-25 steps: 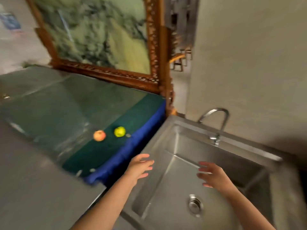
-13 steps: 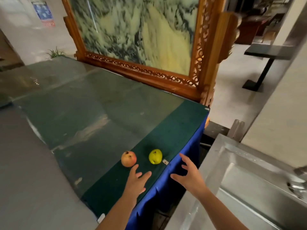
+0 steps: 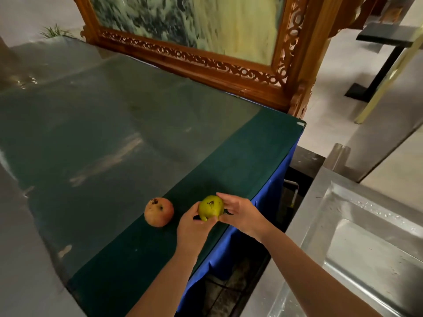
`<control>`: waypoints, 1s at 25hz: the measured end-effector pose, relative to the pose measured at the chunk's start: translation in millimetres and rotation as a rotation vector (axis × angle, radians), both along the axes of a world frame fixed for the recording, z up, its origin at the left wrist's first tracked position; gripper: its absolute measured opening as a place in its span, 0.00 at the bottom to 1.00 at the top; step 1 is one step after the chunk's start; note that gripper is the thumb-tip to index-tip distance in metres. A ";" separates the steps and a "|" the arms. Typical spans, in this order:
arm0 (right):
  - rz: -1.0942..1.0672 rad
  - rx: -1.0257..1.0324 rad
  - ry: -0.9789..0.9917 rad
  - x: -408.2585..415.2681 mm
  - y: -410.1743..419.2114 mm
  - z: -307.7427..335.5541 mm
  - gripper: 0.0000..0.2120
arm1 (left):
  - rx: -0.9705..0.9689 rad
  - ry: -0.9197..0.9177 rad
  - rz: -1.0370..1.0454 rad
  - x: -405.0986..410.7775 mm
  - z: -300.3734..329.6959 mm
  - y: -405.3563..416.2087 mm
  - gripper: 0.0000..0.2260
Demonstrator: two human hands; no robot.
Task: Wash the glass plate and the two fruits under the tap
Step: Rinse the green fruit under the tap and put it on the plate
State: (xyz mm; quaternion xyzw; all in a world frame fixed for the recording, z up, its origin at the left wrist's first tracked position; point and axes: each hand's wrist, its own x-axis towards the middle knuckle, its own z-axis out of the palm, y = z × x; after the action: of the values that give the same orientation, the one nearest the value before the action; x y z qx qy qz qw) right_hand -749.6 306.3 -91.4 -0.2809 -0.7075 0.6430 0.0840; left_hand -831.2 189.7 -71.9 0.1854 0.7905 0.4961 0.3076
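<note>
Glass-topped dark green surface fills the left and centre, blue cloth skirt hanging off its right edge. Carved wooden frame with a green marbled panel stands along the far edge.

Round reddish-orange fruit sits on the surface near the right edge, toward the near side, nothing touching it.

Just right of it, left hand grips the small yellow-green fruit from below and the left, thumb and fingers curled up around its lower part. Fruit has dark specks on its upper face. It is close to the right edge of the surface; cannot tell whether it rests on the glass or is lifted slightly.

Right hand holds the same yellow-green fruit from the right, fingers curved against its side and top, thumb low at its base. Both grips closed on that one fruit. Forearms enter from the bottom of the view, right forearm crossing the gap between the surface and the sink.

Stainless steel sink at the lower right, beside the surface with a dark gap between them; water droplets on its rim and wall. Black-legged table on the tiled floor at the upper right.

Glass plate: cannot pick it out anywhere in view.
</note>
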 end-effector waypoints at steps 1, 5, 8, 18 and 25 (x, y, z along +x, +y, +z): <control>-0.030 -0.034 0.040 7.4 -1.9 3.5 0.30 | 0.035 -0.011 0.001 4.6 2.8 -0.1 0.11; -0.198 -0.079 0.198 54.9 -6.6 23.1 0.25 | 0.145 -0.133 -0.051 37.0 19.7 7.3 0.15; -0.337 -0.111 0.287 112.3 -7.6 39.0 0.22 | 0.246 -0.393 -0.151 79.0 27.5 21.2 0.20; -1.114 -0.212 0.204 366.3 13.6 7.0 0.05 | 0.205 -0.685 -0.433 287.2 -11.6 83.7 0.20; -1.493 -0.494 0.132 419.4 82.6 -27.5 0.08 | 0.172 -0.639 -0.463 330.8 -23.6 106.0 0.18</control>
State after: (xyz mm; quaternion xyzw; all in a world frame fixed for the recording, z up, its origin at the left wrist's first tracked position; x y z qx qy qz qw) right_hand -330.2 388.9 -119.0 -0.6534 -0.1622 0.5704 0.4705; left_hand -500.4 295.8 -95.4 0.2200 0.5479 0.5108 0.6249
